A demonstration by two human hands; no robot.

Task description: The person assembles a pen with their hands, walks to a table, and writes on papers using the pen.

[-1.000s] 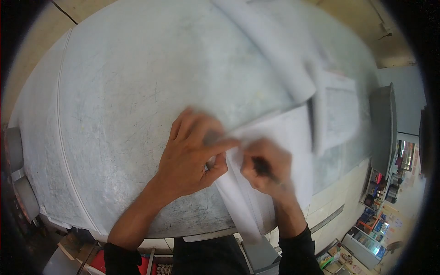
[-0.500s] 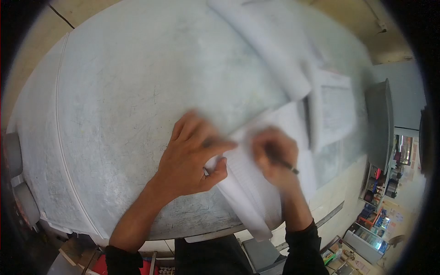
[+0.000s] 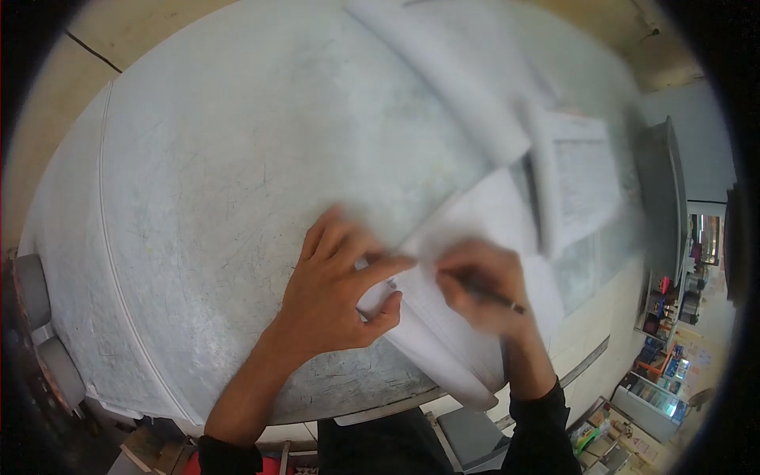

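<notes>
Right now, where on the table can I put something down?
The big bare patch of table lies between the seam and the left hand, reaching across to the curled paper. It's crowded on the right, where the right hand holds a pen over more paper, beside a printed sheet.

left hand (image 3: 344, 289): bare, as is its forearm | left sleeve (image 3: 229, 455): black cloth, ending on the forearm | right hand (image 3: 487, 285): bare, somewhat blurred | right sleeve (image 3: 541, 431): matching black cloth, edge uneven | plain black garment (image 3: 384, 443): at lower body, exact kind cannot be told
</notes>
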